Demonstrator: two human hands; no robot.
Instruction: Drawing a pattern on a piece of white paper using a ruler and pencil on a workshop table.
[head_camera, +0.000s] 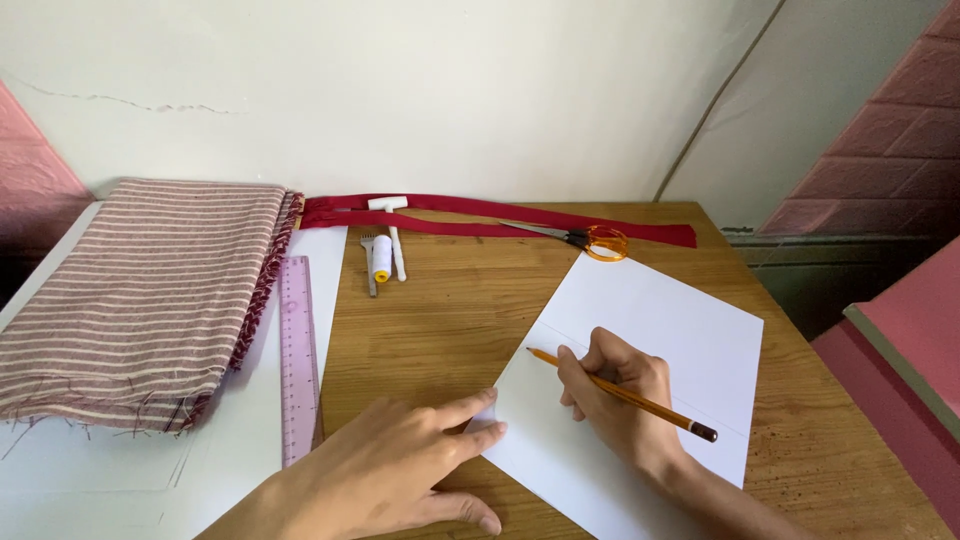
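Paper sheet (650, 340), white, lies angled on the wooden table (440, 320), directly under both hands. A faint straight line or crease runs across it, from just above the pencil tip toward the far right edge.

Right hand (615, 395): closed in a writing grip around a yellow pencil (620, 393), wrist resting on the sheet, tip touching the paper just left of the knuckles. Left hand (400, 470): flat, fingers spread, holding nothing; the fingertips press the sheet's left corner against the table.

Judgement on doing this well: hold-down pressure should stay close to the pencil tip so the sheet cannot pivot under the stroke. Light pencil pressure, wrist anchored, stroke drawn along the existing line rather than pushed.

A straightedge would help; the translucent purple ruler (297, 360) lies just left of the left hand, within easy reach.

Beyond the hands, well apart: orange-handled scissors (585, 240), white thread spool (382, 256), dark red zipper tape (500, 215). Far left of the left hand, folded striped fabric (140, 290).
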